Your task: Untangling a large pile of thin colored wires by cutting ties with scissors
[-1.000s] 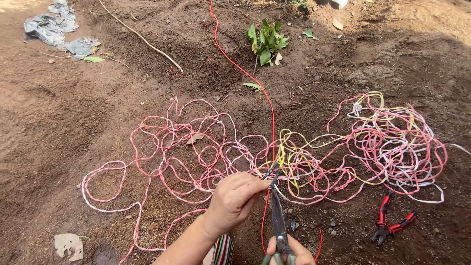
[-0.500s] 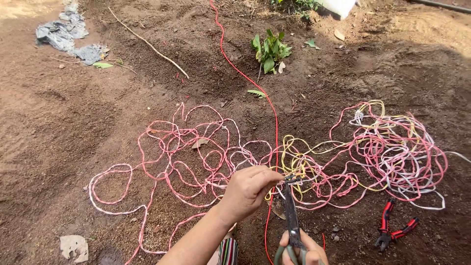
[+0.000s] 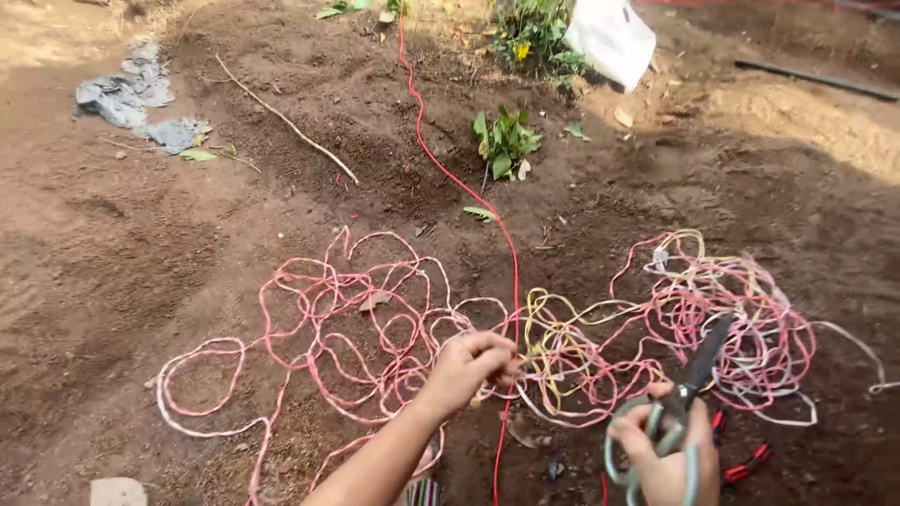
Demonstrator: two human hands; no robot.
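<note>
Head view, over bare brown soil [image 3: 112, 281]. Left hand [image 3: 466, 367] closed, fingertips pinching a strand of the pink string [image 3: 356, 337] where its loose loops meet the yellow string [image 3: 553, 328]. Right hand [image 3: 664, 448] curled through the grey-green handles of the scissors [image 3: 689, 389], blades shut and pointing up and right, over the edge of the denser pink-and-white tangle [image 3: 741, 323] on the right. Scissors well apart from the pinched strand. Red-handled pliers [image 3: 745, 459] on the ground just beside the right hand, partly hidden by it. Thin red cord [image 3: 459, 183] running from the top down through the middle, passing under the left hand. Small green plant [image 3: 504, 141] beyond the strings, thin stick [image 3: 286, 117] and crumpled grey plastic [image 3: 131, 94] at upper left, white sheet [image 3: 609, 37] at the top.
</note>
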